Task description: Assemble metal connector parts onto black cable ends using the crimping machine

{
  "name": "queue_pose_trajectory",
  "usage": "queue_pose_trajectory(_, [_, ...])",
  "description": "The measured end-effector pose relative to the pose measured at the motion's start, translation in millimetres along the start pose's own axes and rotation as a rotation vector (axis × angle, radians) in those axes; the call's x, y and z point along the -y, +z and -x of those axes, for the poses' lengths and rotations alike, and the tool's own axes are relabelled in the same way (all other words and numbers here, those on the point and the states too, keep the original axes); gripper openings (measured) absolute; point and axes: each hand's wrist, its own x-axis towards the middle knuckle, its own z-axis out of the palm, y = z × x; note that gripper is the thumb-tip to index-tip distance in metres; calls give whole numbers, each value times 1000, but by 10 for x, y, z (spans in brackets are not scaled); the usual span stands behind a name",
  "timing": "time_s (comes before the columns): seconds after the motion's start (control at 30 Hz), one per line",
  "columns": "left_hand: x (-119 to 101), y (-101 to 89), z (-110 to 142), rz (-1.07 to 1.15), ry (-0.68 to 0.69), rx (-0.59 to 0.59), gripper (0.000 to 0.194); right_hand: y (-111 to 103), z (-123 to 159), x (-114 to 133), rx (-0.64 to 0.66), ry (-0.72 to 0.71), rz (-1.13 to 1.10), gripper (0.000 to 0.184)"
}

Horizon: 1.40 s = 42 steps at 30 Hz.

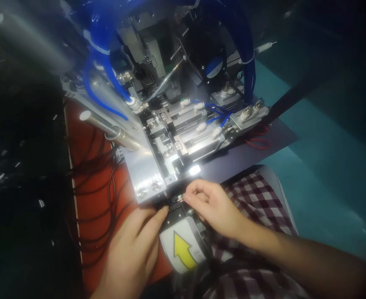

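Note:
My left hand [133,245] rests at the front edge of a metal fixture plate [145,174], its fingers curled and fingertips touching a small black part [174,206]. My right hand [212,203] reaches in from the right and pinches a tiny shiny piece [180,197] at that same black part. Just below the hands sits a black block with a white label bearing a yellow arrow [183,247]. Whether the left hand grips anything is hidden by its own fingers.
Behind the plate stands a machine with pneumatic cylinders [195,133], blue air hoses [105,74] and a steel rod [108,128]. Black cables [98,182] lie on an orange surface at left. A checked cloth [257,199] and a teal tabletop [326,166] are at right.

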Motion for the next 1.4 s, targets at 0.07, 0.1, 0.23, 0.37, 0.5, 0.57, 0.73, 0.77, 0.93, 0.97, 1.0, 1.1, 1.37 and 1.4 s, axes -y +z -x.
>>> queue_pose_trajectory(0.07, [3,-12,-9,-53,18,13,27,2,24,-12,-55,-125,160,14])
queue_pose_trajectory(0.1, [6,-19,-13,-73,29,25,27,-2,35,-13,-95,-188,239,13])
queue_pose_trajectory(0.23, [23,-44,-25,-59,57,49,27,-52,5,-10,-14,-55,151,14])
queue_pose_trajectory(0.37, [40,-60,-43,-103,66,114,38,-127,-92,-43,84,174,-220,17])
queue_pose_trajectory(0.5, [42,-60,-59,-108,49,185,43,-153,-103,-60,69,125,-268,17])
queue_pose_trajectory(0.57, [35,-56,-66,-80,25,190,44,-153,-90,-49,91,118,-248,18])
queue_pose_trajectory(0.73, [10,-90,-97,-87,-14,229,48,-170,-72,1,129,90,-177,16])
queue_pose_trajectory(0.77, [2,-106,-108,-89,-21,257,49,-176,-66,13,130,76,-154,16])
queue_pose_trajectory(0.93, [-57,-173,-165,-173,-37,366,56,-185,-26,67,119,26,-64,15])
queue_pose_trajectory(0.97, [-67,-178,-171,-198,-32,366,57,-180,-21,72,118,25,-56,15])
queue_pose_trajectory(1.0, [-72,-180,-175,-221,-22,362,57,-173,-20,74,120,27,-48,14])
queue_pose_trajectory(1.1, [-54,-175,-170,-260,27,347,57,-144,-31,64,110,30,-5,11])
queue_pose_trajectory(1.37, [33,-145,-137,-201,53,339,57,-102,-57,80,61,58,71,8])
queue_pose_trajectory(1.4, [32,-145,-136,-203,55,338,57,-94,-43,101,40,20,138,9])
